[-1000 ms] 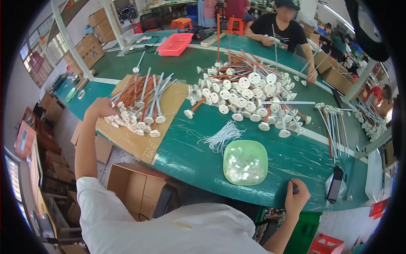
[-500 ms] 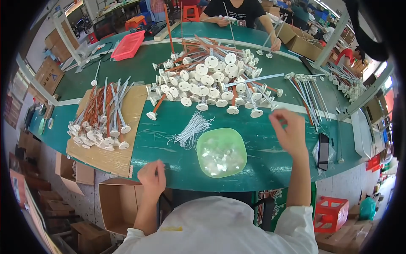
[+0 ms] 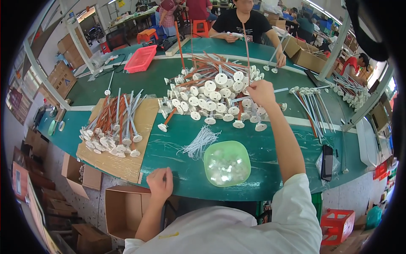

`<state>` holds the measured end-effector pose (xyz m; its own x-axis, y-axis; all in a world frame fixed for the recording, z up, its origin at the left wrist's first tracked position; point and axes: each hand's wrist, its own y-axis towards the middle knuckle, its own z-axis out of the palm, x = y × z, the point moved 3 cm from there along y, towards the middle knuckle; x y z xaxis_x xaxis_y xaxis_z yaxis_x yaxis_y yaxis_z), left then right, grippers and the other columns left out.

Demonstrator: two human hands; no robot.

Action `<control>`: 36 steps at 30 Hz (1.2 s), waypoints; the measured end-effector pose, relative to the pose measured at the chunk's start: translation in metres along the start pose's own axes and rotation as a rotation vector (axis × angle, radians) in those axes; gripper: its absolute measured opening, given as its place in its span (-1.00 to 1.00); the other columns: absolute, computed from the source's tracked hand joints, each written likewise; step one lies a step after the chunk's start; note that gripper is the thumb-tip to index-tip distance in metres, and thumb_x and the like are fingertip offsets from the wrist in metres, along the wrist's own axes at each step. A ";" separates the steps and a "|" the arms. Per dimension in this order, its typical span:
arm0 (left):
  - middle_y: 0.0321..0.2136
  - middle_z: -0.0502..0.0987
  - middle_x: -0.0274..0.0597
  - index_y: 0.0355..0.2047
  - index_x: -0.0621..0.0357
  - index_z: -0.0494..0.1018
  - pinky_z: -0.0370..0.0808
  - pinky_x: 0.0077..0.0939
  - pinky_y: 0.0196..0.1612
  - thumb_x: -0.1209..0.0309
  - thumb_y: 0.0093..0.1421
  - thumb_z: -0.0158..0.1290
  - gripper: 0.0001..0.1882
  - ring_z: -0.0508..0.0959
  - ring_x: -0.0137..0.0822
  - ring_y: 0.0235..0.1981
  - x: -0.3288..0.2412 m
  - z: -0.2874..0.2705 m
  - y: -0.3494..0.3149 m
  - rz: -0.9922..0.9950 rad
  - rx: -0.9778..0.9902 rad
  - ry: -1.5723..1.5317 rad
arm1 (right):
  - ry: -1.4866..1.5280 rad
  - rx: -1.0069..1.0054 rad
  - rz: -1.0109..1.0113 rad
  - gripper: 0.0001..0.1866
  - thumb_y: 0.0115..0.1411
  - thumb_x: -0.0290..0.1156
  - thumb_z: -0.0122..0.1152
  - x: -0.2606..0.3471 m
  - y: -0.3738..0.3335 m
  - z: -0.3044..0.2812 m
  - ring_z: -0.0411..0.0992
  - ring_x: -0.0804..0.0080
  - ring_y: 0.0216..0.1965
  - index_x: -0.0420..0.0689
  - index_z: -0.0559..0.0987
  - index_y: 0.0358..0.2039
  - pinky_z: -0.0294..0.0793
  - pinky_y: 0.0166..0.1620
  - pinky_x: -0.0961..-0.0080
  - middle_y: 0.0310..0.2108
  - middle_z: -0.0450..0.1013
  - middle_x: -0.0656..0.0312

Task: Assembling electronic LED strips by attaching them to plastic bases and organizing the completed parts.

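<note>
My right hand (image 3: 261,94) reaches over the right side of a big pile of white round-based pieces (image 3: 213,91) with brown and grey strips. Its fingers are closed round the lower part of a thin brown strip (image 3: 246,51), which stands nearly upright; its lower end is hidden by the hand. Near the front edge of the table, my left hand (image 3: 160,182) is curled closed, and what it holds, if anything, is hidden. Between the hands lie a bundle of thin white ties (image 3: 199,143) and a green bowl (image 3: 227,144) containing small clear, shiny bits.
Similar pieces (image 3: 114,137) lie on a cardboard sheet (image 3: 146,127) at left. More strips (image 3: 311,108) and a black phone (image 3: 327,163) are at right. A pink basket (image 3: 140,58) stands at the far side, where a co-worker (image 3: 245,25) handles pieces. Frame posts rise at both sides.
My right hand has moved left and away from me, onto the pile, and now grips an upright brown strip. My left hand stays closed near the edge. The whole view has shifted slightly.
</note>
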<state>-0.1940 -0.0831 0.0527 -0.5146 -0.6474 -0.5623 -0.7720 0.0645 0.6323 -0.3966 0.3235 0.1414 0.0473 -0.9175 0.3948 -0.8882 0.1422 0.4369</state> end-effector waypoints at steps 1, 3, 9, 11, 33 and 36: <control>-0.70 0.43 -0.08 -0.60 0.27 0.41 0.32 -0.34 -0.60 0.61 0.08 0.07 -0.87 0.44 -0.11 -0.69 -0.001 -0.002 0.000 0.002 -0.005 0.003 | 0.003 -0.003 -0.005 -0.74 -0.02 -0.21 0.22 0.003 -0.006 -0.009 0.53 0.05 -0.44 -0.15 0.67 -0.48 0.53 -0.27 0.27 -0.51 0.54 0.01; -0.68 0.47 -0.09 -0.56 0.27 0.45 0.37 -0.38 -0.57 0.58 0.07 0.11 -0.90 0.50 -0.15 -0.66 0.001 -0.002 0.001 -0.085 0.075 -0.013 | 0.300 -0.115 0.070 -0.78 -0.03 -0.30 0.32 0.012 -0.020 -0.039 0.51 0.33 -0.55 -0.21 0.66 -0.46 0.48 -0.40 0.48 -0.59 0.53 0.15; -0.46 0.59 -0.11 -0.23 0.24 0.52 0.51 -0.52 -0.41 0.52 0.05 0.19 -0.76 0.60 -0.30 -0.50 -0.102 0.009 0.126 0.286 0.325 -0.263 | 1.016 0.001 0.094 -0.89 0.06 -0.51 0.32 0.063 -0.078 -0.103 0.31 0.70 -0.60 -0.27 0.58 -0.52 0.22 -0.51 0.71 -0.64 0.41 0.39; -0.33 0.59 -0.09 -0.03 0.22 0.46 0.54 -0.49 -0.30 0.48 0.07 0.20 -0.58 0.61 -0.30 -0.41 -0.137 0.024 0.168 0.333 0.361 -0.417 | 1.078 0.018 0.050 -0.88 0.05 -0.51 0.34 0.080 -0.091 -0.121 0.31 0.71 -0.58 -0.26 0.59 -0.55 0.21 -0.51 0.71 -0.62 0.43 0.37; -0.04 0.51 0.04 0.23 0.34 0.17 0.50 -0.37 0.04 0.69 0.25 -0.07 -0.48 0.53 -0.26 -0.02 -0.137 0.069 0.196 -0.048 0.722 -1.396 | 0.562 -0.335 -0.570 -0.67 -0.15 -0.58 0.42 0.130 -0.115 -0.136 0.50 0.34 -0.41 -0.30 0.56 -0.31 0.47 -0.41 0.57 -0.37 0.53 0.07; -0.02 0.49 0.04 0.21 0.34 0.19 0.50 -0.36 0.06 0.68 0.25 -0.07 -0.50 0.51 -0.26 0.01 -0.140 0.074 0.194 -0.052 0.735 -1.510 | 0.386 -0.473 -0.809 -0.63 -0.22 -0.60 0.44 0.137 -0.116 -0.131 0.52 0.27 -0.42 -0.28 0.57 -0.31 0.50 -0.40 0.53 -0.39 0.52 0.08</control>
<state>-0.2995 0.0764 0.2149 -0.0199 0.5703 -0.8212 -0.5727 0.6668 0.4769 -0.2271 0.2300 0.2513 0.7738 -0.6324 0.0361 -0.2559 -0.2600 0.9311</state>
